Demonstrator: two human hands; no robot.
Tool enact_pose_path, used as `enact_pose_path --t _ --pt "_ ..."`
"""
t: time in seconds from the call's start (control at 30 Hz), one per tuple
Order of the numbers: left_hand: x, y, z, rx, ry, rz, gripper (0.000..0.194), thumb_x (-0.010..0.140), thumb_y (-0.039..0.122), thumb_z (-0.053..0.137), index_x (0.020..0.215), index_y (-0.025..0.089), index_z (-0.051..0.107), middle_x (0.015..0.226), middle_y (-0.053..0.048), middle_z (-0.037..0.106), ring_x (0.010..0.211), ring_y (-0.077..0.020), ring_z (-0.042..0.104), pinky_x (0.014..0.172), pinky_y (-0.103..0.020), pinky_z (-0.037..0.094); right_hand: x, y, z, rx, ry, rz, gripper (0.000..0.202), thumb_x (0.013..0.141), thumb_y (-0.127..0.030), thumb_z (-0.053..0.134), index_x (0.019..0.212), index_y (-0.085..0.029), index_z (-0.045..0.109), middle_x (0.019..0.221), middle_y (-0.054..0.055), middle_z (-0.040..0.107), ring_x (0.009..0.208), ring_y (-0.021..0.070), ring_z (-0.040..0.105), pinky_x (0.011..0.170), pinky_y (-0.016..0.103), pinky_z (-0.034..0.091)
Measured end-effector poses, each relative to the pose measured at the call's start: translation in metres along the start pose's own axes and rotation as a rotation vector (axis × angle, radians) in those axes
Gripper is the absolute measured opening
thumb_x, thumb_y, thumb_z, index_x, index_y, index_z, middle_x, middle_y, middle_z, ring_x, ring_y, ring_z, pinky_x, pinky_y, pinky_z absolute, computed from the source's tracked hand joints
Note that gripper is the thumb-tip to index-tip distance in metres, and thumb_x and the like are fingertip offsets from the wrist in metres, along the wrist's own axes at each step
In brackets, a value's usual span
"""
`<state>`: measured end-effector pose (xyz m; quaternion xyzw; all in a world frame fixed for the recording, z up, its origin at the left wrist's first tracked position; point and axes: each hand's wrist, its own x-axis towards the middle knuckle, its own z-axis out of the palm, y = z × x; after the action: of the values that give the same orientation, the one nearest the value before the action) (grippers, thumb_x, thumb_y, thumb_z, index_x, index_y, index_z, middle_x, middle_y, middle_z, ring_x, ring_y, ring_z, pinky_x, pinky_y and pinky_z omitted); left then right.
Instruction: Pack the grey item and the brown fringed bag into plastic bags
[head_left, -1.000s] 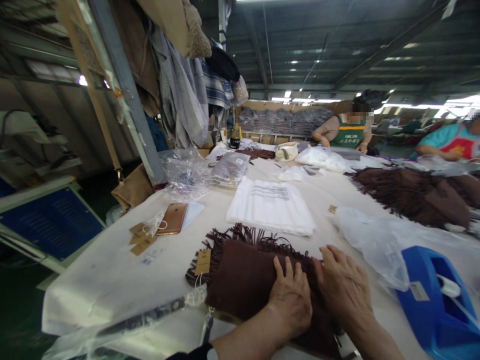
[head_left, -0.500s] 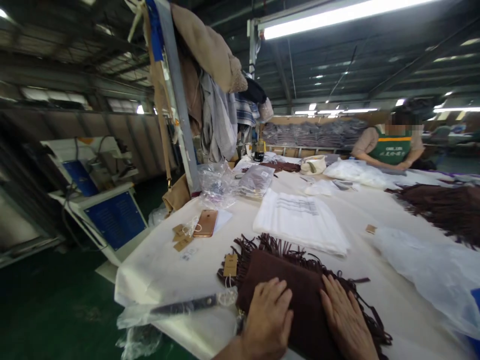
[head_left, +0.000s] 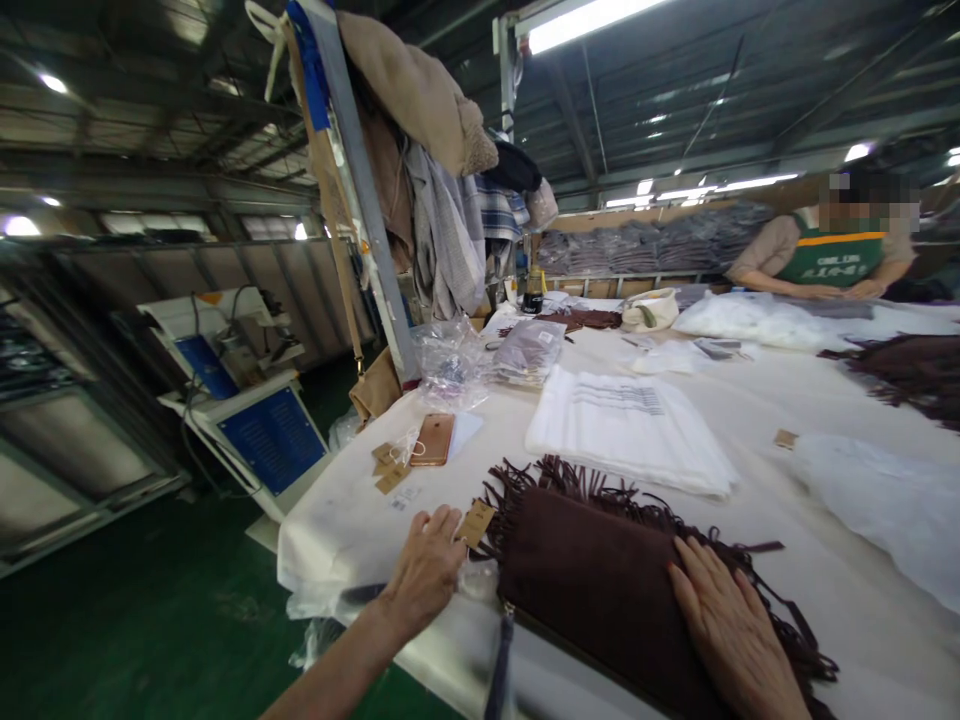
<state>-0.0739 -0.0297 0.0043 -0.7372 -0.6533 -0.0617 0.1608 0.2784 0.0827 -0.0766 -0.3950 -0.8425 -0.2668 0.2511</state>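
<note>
- L hand (head_left: 426, 565) over plastic-wrapped dark strip (head_left: 364, 593), fingers bent nr tan tag (head_left: 476, 524); can't tell if gripping.
- R hand (head_left: 731, 615) flat on brown pouch (head_left: 592, 575), fingers extended, released.
- Pouch on tabletop (head_left: 337, 520), dk fringe (head_left: 559, 475) along far & R sides.
- White folded cloth (head_left: 626, 430) just beyond pouch.
- Phone (head_left: 433, 440) L of cloth, beside tan tags (head_left: 390, 470).
- Person (head_left: 836, 255), green apron, across tabletop.

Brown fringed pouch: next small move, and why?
Probably ease the tag clear of the fringe with the left hand: its fingers are at the tag, which lies against the strands, while the right hand rests flat on the pouch and can steady it.
</note>
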Motion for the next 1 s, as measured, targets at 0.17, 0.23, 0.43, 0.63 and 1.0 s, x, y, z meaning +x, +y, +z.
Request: enact_pose_path --t 0.17,0.23,0.43,0.63,1.0 --pt "-0.018 -0.002 -0.011 -0.004 0.029 -0.072 0.032 0.076 -0.004 0.042 0.084 0.018 0.064 0.106 -0.008 0.061 0.101 -0.0240 0.051 0.082 -0.038 0.043 -0.001 0.000 0.001 0.019 0.013 0.005 0.048 0.084 -0.007 0.023 0.098 -0.014 0.068 0.122 0.016 0.059 0.120 0.0315 0.047 0.096 0.052 0.037" --pt "-0.007 0.007 -0.008 -0.080 0.002 0.001 0.036 0.078 -0.002 0.043 0.094 0.023 0.063 0.113 -0.006 0.058 0.106 -0.0224 0.049 0.083 -0.035 0.042 0.000 0.000 0.000 0.004 0.033 -0.014 0.047 0.083 -0.006 0.023 0.097 -0.013 0.068 0.121 0.017 0.060 0.117 0.0323 0.049 0.094 0.052 0.038" --pt "-0.012 -0.010 0.014 -0.007 -0.063 0.001 0.038 0.077 0.000 0.044 0.102 0.022 0.061 0.114 -0.008 0.059 0.107 -0.0261 0.049 0.084 -0.040 0.042 0.005 0.000 -0.006 -0.030 0.078 -0.051 0.046 0.081 -0.005 0.025 0.093 -0.012 0.069 0.117 0.016 0.062 0.114 0.0329 0.050 0.090 0.050 0.041" --pt "-0.058 -0.031 -0.007 0.068 0.025 -0.242 0.034 0.075 -0.003 0.033 0.078 0.017 0.061 0.097 -0.010 0.061 0.093 -0.0249 0.053 0.076 -0.038 0.044 0.008 -0.001 -0.008 -0.022 0.082 -0.030 0.048 0.082 -0.006 0.023 0.090 -0.014 0.070 0.113 0.016 0.064 0.111 0.0331 0.052 0.089 0.051 0.041" --pt "-0.022 0.015 0.002 -0.202 -0.137 -0.015 0.034 0.085 0.037 0.055 0.115 0.021 0.051 0.109 -0.007 0.058 0.102 -0.0242 0.051 0.089 -0.042 0.039 0.004 0.002 -0.006 0.007 0.107 -0.093 0.044 0.081 -0.006 0.026 0.093 -0.011 0.067 0.117 0.020 0.059 0.127 0.0343 0.035 0.091 0.052 0.038"
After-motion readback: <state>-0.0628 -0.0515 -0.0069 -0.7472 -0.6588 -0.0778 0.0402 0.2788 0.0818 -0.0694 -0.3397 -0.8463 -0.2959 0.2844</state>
